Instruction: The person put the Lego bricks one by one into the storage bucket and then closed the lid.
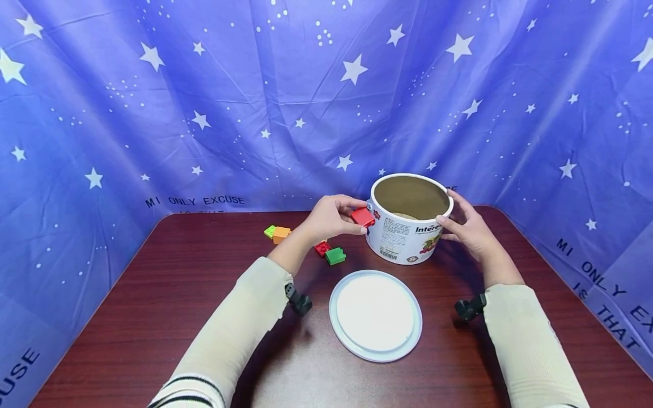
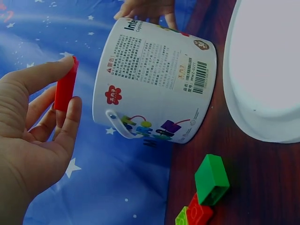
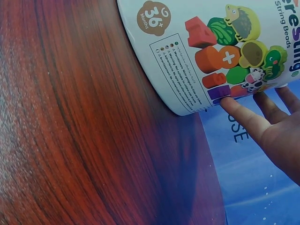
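Note:
My left hand (image 1: 334,218) pinches a red toy brick (image 1: 363,216) between thumb and fingers. In the left wrist view a gap separates the brick (image 2: 67,85) from the bucket (image 2: 154,77). The white printed toy bucket (image 1: 400,238) stands lidless on the table, its mouth upward. At its right side, my right hand (image 1: 466,226) has spread fingers resting on the wall, with the thumb near the rim. The right wrist view shows the right hand (image 3: 281,136) touching the bucket's picture-covered wall (image 3: 159,70). Only part of the bucket's inside shows.
A round white lid (image 1: 374,314) lies on the brown table (image 1: 168,317) in front of the bucket. Left of the bucket are a green brick (image 1: 335,256), a red brick (image 1: 322,248), an orange brick (image 1: 281,234) and a lime brick (image 1: 269,231). A blue starry curtain (image 1: 285,102) hangs behind.

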`<control>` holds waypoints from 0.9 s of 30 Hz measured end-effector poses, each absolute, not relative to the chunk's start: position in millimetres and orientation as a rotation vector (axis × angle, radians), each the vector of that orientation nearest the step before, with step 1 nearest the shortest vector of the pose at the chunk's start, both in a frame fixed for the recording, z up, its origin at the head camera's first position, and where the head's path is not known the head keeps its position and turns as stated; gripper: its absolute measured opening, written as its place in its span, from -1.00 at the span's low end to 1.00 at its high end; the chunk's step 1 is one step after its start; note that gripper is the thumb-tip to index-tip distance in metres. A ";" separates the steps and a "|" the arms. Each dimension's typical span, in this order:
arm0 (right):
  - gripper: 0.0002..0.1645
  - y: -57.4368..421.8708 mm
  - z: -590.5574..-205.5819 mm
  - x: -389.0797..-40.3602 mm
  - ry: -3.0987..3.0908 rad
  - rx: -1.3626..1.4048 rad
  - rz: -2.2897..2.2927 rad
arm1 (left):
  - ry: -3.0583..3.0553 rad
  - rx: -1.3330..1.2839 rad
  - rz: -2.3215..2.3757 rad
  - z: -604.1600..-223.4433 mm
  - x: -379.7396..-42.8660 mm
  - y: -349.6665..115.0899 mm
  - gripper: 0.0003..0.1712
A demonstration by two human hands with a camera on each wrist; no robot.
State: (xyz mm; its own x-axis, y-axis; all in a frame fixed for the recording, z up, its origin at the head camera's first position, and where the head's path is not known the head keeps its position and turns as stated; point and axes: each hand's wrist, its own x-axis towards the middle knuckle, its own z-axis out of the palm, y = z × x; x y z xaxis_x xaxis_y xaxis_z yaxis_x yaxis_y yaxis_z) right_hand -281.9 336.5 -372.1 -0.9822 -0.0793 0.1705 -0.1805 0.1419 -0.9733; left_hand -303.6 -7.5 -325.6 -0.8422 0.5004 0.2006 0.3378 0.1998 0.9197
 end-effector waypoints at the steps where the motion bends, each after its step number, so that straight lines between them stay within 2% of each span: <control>1: -0.04 336.6 -372.1 -282.0 -2.314 0.265 1.989 | 2.316 0.824 1.727 -324.8 -304.6 -5.5 -0.32; 22: -0.04 336.1 -372.6 -282.1 -2.311 0.276 1.984 | 2.524 0.743 1.765 -309.2 -329.5 37.9 -0.40; 27: -0.04 336.5 -373.5 -282.3 -2.302 0.283 1.991 | 2.663 0.827 1.605 -307.8 -332.8 48.6 -0.42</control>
